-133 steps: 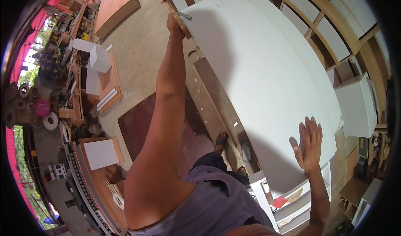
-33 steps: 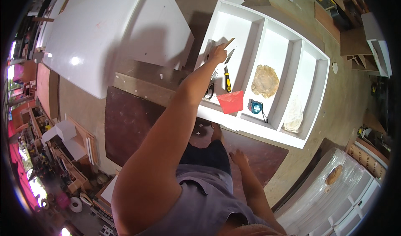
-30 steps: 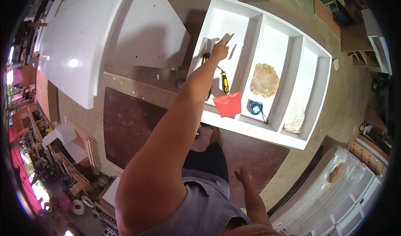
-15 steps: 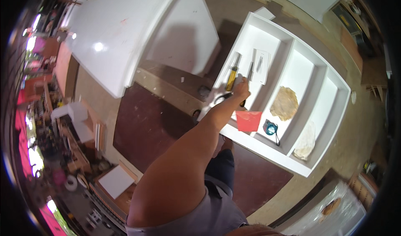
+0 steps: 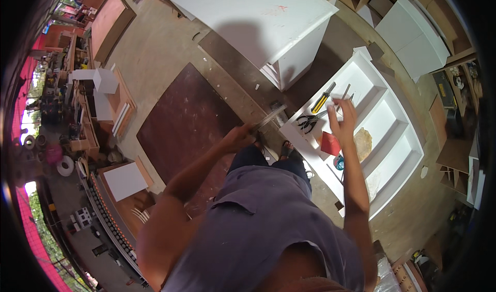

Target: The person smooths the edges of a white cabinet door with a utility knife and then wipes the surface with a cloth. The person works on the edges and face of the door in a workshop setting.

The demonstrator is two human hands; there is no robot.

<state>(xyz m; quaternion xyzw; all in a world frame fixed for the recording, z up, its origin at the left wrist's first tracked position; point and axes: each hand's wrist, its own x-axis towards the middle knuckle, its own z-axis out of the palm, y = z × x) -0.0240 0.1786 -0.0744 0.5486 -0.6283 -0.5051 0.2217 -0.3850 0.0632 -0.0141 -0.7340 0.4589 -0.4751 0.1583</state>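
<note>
My left hand (image 5: 241,135) is shut on a flat metal blade tool (image 5: 268,120), held out over the floor in front of me. My right hand (image 5: 343,119) reaches with spread fingers into the end compartment of a white shelf unit (image 5: 400,129) lying on the floor. In that compartment lie a yellow-handled screwdriver (image 5: 323,97), black scissors (image 5: 309,120) and thin metal pieces (image 5: 345,92). A red piece (image 5: 329,143) lies on the divider just below my right hand. Whether the fingers touch anything I cannot tell.
A large white cabinet (image 5: 258,18) stands ahead. A dark brown board (image 5: 181,126) lies on the floor to the left. A tan cloth (image 5: 362,142) and a blue tape measure (image 5: 339,163) sit in the shelf unit. Workbenches and clutter line the left side.
My left hand has come away from the shelf compartment holding the blade tool, and my right hand has come up into that compartment. The view has swung left.
</note>
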